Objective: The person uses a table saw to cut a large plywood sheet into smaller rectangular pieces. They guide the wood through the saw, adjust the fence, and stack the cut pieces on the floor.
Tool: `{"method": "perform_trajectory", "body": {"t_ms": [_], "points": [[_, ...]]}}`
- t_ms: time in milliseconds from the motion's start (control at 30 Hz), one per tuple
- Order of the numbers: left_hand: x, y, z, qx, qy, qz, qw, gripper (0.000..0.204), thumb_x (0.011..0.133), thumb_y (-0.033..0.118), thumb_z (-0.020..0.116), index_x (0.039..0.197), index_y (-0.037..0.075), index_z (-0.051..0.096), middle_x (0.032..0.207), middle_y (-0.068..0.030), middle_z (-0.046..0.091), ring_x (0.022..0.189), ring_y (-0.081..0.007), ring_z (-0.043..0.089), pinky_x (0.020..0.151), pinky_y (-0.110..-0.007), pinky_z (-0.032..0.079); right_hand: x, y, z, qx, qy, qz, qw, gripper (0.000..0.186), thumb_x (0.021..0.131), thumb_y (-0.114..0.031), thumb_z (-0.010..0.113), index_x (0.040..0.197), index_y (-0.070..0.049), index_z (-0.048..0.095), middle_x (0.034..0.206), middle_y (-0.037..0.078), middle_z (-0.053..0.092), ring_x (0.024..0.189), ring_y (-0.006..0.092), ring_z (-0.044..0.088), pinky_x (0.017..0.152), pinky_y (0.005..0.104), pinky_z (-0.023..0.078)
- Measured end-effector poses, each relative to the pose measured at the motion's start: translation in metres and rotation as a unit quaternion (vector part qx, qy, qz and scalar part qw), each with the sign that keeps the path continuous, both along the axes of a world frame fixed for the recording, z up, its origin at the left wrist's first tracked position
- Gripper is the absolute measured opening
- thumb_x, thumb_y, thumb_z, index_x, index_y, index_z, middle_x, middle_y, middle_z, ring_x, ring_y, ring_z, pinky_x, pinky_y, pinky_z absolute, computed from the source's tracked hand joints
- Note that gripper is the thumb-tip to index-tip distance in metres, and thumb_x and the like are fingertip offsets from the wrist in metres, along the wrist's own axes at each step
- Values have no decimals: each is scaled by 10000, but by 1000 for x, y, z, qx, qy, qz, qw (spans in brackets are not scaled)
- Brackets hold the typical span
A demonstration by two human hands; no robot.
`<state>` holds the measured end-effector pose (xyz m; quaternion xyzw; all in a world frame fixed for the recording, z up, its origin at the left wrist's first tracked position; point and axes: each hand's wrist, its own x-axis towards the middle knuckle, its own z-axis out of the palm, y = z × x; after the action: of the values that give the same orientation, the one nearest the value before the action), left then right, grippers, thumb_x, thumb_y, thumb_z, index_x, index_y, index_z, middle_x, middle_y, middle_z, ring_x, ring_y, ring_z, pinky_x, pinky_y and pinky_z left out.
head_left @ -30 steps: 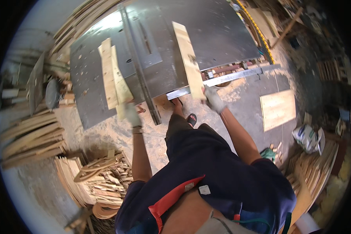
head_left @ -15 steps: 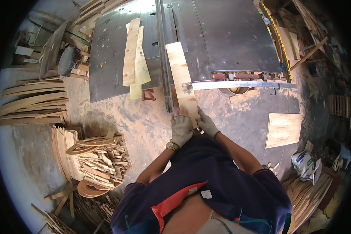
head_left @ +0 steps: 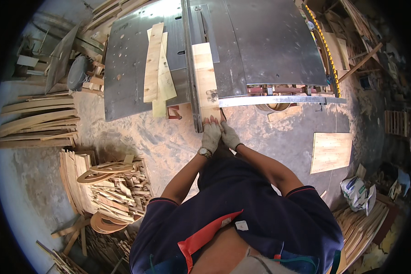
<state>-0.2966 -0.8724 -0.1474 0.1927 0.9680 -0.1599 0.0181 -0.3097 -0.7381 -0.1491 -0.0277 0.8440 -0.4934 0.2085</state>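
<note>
A pale wooden board [head_left: 204,68] with a dark mark lies lengthwise on the grey metal saw table [head_left: 278,45], alongside the long metal fence [head_left: 192,86]. My left hand [head_left: 211,136], in a cream fingerless glove, grips the board's near end with its fingertips. Just to its right, my right hand [head_left: 229,135], gloved the same way, holds that end too; some of its fingers are hidden. Two other pale boards, one [head_left: 153,64] crossing over the other [head_left: 167,84], lie left of the fence.
A silver bar [head_left: 278,100] spans the table's near edge. Curved wood strips [head_left: 39,118] and an offcut pile [head_left: 118,196] lie at left. A plywood panel [head_left: 331,153], a white sack [head_left: 357,194] and stacked wood [head_left: 358,228] lie at right. Sawdust covers the floor.
My left hand has moved from the left boards to the board in my right hand. That board has straightened and shifted forward and left, against the fence, with both hands following it.
</note>
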Motion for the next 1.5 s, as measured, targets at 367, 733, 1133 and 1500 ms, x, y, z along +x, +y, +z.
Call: {"method": "perform_trajectory", "body": {"t_ms": [367,733,1133,1500], "points": [[-54,-16,10,86,-62,0,994,578,958,181,496,1470,-73,406,1428,-297,518,1340,-434,509,1177,-561,302,-49,-8,61,280,213,181,919,612,809,-151,663,1398,-67,521,1495,186,500,1411,377,428,1191,548,274],[-100,-27,15,42,-28,-21,998,606,919,213,546,1441,-83,468,1361,-274,564,1312,-434,520,1175,-549,301,-101,-12,29,360,278,234,859,419,894,-202,571,1288,-76,638,1498,126,523,1440,302,431,1209,619,205],[-138,-41,45,144,-56,19,988,756,773,325,729,1406,-32,518,1482,-199,495,1450,-389,374,1219,-597,179,-144,-19,28,373,264,252,853,437,902,-182,556,1325,-93,614,1485,107,541,1433,303,448,1149,638,319],[-175,-78,20,57,-15,13,998,462,897,222,560,1276,-34,626,1411,-158,560,1469,-357,337,1250,-559,161,-190,-29,26,361,215,245,874,582,895,-219,591,1452,-92,484,1602,121,400,1468,322,398,1148,641,316]]}}
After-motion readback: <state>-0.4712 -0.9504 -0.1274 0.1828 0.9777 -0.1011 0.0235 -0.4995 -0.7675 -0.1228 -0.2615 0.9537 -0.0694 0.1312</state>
